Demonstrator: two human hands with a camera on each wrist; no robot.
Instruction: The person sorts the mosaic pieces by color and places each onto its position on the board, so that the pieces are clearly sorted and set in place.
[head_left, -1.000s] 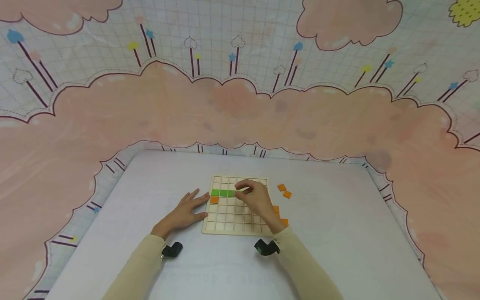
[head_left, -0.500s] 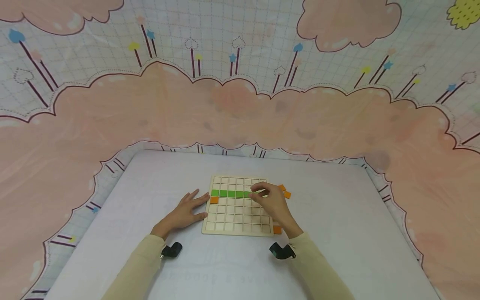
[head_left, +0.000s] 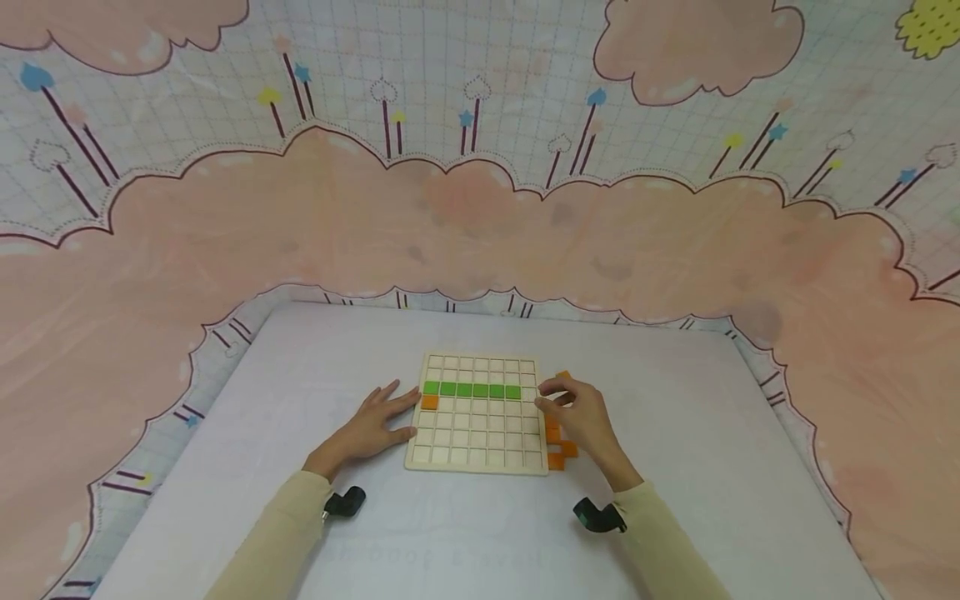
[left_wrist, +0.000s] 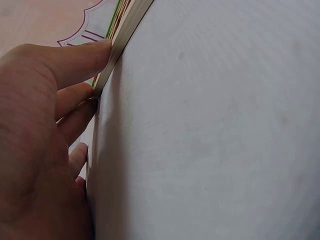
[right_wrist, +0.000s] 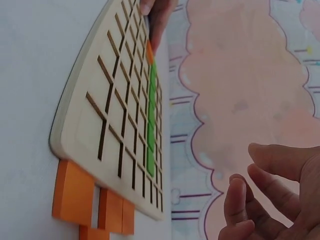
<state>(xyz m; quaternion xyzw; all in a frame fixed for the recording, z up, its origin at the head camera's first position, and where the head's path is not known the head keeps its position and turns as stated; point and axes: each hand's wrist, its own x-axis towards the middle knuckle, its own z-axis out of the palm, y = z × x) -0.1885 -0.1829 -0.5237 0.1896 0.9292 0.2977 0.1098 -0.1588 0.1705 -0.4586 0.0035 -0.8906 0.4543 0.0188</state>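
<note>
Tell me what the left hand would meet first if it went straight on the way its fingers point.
The left hand would most likely meet the wooden board first; in the left wrist view its thumb seems to touch the edge, leaving no visible gap.

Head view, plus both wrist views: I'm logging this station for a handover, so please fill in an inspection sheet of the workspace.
Surface: white tabletop, faint lettering on the person's side.
Job's things: wooden grid board lying flat; six green tiles in one row, its rightmost cell bare; one orange tile at the left end of the next nearer row; loose orange tiles beside the board's right edge, some hidden, so no sure count.
Clutter: nothing seen.
Hands: left hand touches the board's left edge, fingers spread; right hand is at the right edge, thumb and fingertips apart, nothing held.
Cables: nothing seen; black wrist devices on both arms.
Surroundings: printed backdrop with pink clouds.
</note>
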